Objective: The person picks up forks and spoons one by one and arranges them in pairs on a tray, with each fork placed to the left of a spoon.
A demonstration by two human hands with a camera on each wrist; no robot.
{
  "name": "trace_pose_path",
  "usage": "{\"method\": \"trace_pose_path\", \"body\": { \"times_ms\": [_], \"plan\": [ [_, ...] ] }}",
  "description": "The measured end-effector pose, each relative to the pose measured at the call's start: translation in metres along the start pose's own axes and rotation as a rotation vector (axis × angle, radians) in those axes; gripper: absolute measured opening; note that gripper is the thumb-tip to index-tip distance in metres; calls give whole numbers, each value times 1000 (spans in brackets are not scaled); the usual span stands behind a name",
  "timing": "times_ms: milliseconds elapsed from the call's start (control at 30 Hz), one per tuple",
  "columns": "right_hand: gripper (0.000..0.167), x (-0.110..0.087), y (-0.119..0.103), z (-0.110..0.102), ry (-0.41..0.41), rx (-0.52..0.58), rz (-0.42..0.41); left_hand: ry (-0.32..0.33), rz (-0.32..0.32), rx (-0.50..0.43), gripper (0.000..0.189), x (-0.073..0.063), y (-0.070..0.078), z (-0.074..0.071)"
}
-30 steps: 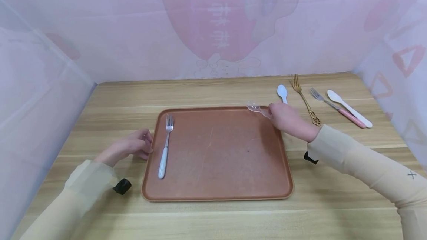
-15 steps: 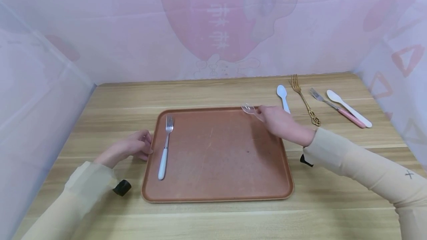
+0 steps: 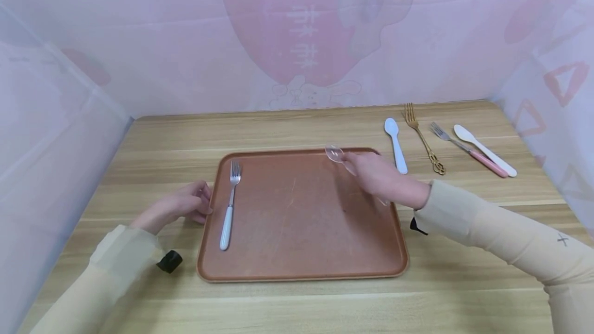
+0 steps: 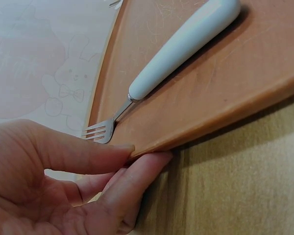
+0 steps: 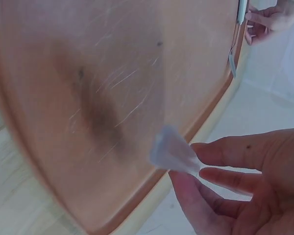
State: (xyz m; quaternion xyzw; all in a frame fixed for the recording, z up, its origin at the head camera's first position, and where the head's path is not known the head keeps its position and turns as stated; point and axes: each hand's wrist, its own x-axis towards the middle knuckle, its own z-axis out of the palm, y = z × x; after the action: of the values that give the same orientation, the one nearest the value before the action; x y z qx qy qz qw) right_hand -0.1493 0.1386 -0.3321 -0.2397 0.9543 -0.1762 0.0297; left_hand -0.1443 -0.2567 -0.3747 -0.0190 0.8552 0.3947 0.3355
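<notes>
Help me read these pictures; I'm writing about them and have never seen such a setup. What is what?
There is no machine here, just a person's two bare hands. The wide picture comes from a camera worn on the head, looking forward and down. The two close-ups come from cameras worn on the wrists, one per hand.

On the wood-grain table sits a brown tray, with a white-handled fork lying along its left side. Right of the tray's far end are a pale spoon, a gold fork, a pink-handled fork and a white utensil.

The left hand pinches the tray's edge. The right hand holds a clear, spoon-like utensil above the tray.
</notes>
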Motion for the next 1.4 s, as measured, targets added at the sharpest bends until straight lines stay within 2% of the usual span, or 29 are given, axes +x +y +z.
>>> {"method": "trace_pose_path", "body": {
  "times_ms": [167,300,567,733,900,1067,1200,1300,1400],
  "plan": [
    [34,1,-8,1,10,15,-40,-1,5,-7,33,0,0,0],
    [35,3,-14,0,-17,18,-44,-3,12,-8,34,0,-1,0],
    [38,7,-28,2,-96,-7,34,-1,6,-7,34,0,-1,1],
    [36,9,-35,4,-125,43,55,3,6,-4,34,0,0,1],
    [36,14,-44,7,-175,131,137,3,20,-13,34,0,0,0],
    [24,18,-52,9,-206,130,163,0,29,-20,35,1,0,0],
    [9,20,-54,12,-189,100,140,5,23,-11,34,1,0,0],
    [9,23,-56,14,-190,96,124,4,20,-9,34,1,0,0],
    [13,26,-58,14,-232,146,150,2,13,-4,34,0,0,0]
  ]
}}
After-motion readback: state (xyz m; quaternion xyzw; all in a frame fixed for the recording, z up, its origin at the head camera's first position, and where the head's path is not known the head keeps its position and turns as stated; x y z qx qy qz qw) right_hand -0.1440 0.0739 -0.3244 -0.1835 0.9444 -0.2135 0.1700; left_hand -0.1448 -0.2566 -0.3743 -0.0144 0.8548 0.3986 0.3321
